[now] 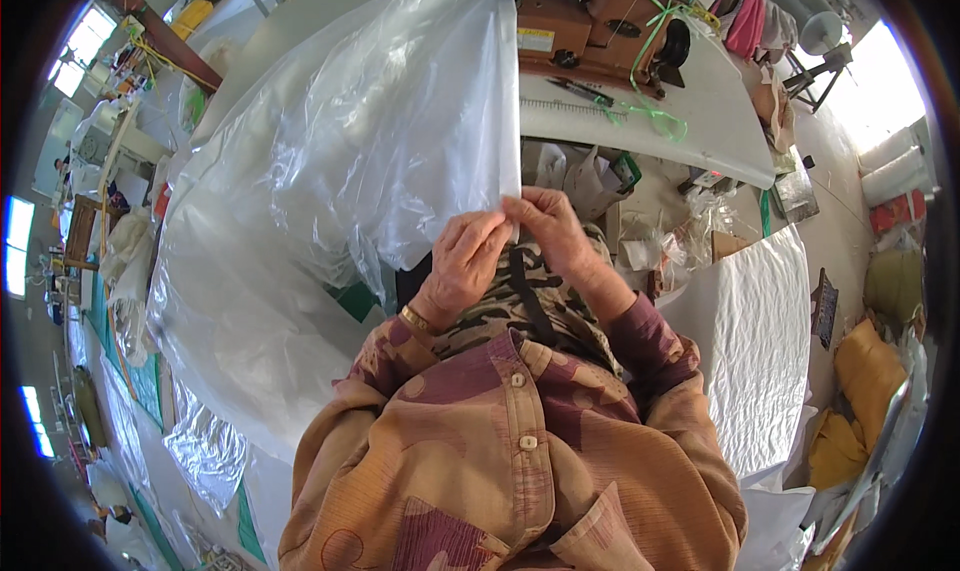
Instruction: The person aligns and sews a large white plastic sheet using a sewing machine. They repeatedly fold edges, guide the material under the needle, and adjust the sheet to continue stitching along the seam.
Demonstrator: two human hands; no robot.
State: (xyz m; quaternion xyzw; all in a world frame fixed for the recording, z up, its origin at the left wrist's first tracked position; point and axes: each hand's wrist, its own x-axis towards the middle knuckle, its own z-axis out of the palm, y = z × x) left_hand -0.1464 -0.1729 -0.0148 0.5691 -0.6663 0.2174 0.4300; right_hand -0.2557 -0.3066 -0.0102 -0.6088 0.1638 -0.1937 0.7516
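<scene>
A large sheet of clear, shiny plastic film [330, 131] spreads over the table to the left and hangs down toward my lap. Its straight right edge is folded into a narrow white band that runs up to a brown sewing machine [590, 31]. My left hand [462, 261] pinches the near end of this edge between thumb and fingers. Right beside it, my right hand [552, 231] grips the same corner, the fingertips of both hands almost touching. The film's far end lies at the machine's needle area; whether the presser foot holds it is too small to tell.
Dark scissors-like snips [582, 92] and green string [660, 121] lie on the white tabletop [715, 121] by the machine. A white woven sheet [755, 351] drapes at my right. Bags and scraps fill the space below the table. Yellow cloth [865, 376] is heaped far right.
</scene>
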